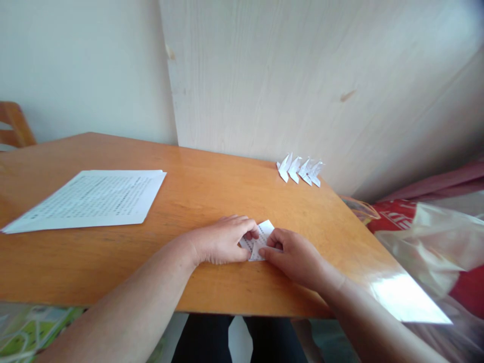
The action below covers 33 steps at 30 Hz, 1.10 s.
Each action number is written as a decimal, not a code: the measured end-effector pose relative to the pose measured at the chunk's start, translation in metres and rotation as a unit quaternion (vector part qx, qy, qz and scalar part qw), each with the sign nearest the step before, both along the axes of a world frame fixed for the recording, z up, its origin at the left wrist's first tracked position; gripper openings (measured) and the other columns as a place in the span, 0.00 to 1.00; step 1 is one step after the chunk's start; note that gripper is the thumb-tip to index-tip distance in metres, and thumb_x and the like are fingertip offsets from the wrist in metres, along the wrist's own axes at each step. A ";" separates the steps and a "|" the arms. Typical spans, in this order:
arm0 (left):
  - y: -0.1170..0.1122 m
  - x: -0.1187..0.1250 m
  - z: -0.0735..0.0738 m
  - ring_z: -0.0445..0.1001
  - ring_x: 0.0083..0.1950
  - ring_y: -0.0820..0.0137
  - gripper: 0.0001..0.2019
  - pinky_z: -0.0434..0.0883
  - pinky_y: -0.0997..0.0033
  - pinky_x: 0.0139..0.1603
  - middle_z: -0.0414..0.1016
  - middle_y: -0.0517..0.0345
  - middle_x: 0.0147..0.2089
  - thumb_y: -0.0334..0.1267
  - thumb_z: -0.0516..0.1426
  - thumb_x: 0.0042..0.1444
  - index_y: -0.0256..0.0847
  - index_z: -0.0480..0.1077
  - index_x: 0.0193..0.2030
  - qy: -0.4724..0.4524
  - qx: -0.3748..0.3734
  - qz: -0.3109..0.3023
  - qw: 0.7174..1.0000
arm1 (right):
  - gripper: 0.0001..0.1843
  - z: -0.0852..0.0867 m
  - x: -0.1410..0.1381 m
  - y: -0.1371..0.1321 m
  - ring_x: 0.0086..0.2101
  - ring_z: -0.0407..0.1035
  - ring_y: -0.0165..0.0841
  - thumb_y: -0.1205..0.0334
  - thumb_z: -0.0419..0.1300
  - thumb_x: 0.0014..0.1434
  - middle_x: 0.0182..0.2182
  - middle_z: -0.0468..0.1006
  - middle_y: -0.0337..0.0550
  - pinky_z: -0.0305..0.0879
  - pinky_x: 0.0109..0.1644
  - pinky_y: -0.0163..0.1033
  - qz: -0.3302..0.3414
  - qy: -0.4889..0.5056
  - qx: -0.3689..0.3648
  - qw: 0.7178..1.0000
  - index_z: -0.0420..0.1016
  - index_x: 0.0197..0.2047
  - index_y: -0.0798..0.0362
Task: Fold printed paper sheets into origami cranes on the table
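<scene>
A small folded piece of printed paper (261, 241) lies near the front of the wooden table, between my two hands. My left hand (229, 239) grips its left side, thumb low and fingers curled over the top. On the right side, my right hand (291, 252) pinches the paper between thumb and bent fingers. Dark printed characters show on the white faces, and a slanted fold line runs near the middle. My fingers hide both side edges of the paper.
A stack of printed sheets (94, 199) lies at the left on the table (212, 191). Several folded paper pieces (300, 170) stand in a row at the back right, near the wall panel (264, 75). Plastic bags (434, 247) are beyond the right edge. A chair (17, 123) is far left.
</scene>
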<state>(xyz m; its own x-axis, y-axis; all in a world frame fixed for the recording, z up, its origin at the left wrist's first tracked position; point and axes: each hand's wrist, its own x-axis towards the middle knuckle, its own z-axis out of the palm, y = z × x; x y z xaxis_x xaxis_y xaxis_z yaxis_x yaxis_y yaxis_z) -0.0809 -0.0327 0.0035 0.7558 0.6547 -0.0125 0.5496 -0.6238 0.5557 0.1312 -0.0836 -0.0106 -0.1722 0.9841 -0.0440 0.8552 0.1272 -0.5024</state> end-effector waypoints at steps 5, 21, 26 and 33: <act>0.000 0.000 0.000 0.69 0.55 0.61 0.18 0.68 0.67 0.51 0.72 0.56 0.51 0.33 0.58 0.49 0.46 0.69 0.49 0.005 0.006 -0.009 1.000 | 0.09 -0.003 0.002 -0.001 0.29 0.65 0.31 0.56 0.61 0.59 0.28 0.77 0.39 0.50 0.30 0.37 0.004 -0.006 0.013 1.000 0.71 0.30 0.51; -0.001 0.004 -0.005 0.70 0.53 0.61 0.16 0.67 0.66 0.49 0.72 0.56 0.50 0.48 0.60 0.57 0.46 0.70 0.49 -0.009 0.011 0.015 1.000 | 0.08 0.001 0.001 -0.002 0.29 0.65 0.31 0.58 0.61 0.58 0.28 0.76 0.40 0.49 0.30 0.37 0.008 -0.004 0.010 1.000 0.71 0.29 0.51; -0.002 0.004 -0.002 0.69 0.54 0.61 0.15 0.66 0.66 0.49 0.72 0.56 0.51 0.45 0.62 0.56 0.46 0.70 0.49 -0.004 0.018 0.010 1.000 | 0.09 0.004 0.000 -0.003 0.29 0.64 0.31 0.57 0.62 0.58 0.28 0.75 0.39 0.49 0.30 0.37 0.005 -0.002 0.007 1.000 0.70 0.29 0.52; -0.003 0.005 0.000 0.69 0.52 0.62 0.15 0.65 0.66 0.48 0.71 0.59 0.49 0.39 0.62 0.54 0.48 0.70 0.49 0.002 0.023 0.002 1.000 | 0.07 0.004 0.007 -0.004 0.31 0.67 0.31 0.64 0.56 0.61 0.30 0.76 0.40 0.55 0.34 0.37 0.033 0.043 0.009 0.998 0.71 0.31 0.52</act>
<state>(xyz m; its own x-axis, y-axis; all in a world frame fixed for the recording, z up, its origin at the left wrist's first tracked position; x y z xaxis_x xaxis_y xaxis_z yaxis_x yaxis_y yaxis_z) -0.0761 -0.0356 0.0033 0.7534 0.6574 0.0156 0.5538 -0.6472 0.5239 0.1382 -0.0875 -0.0065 -0.2394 0.9709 -0.0084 0.7987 0.1920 -0.5703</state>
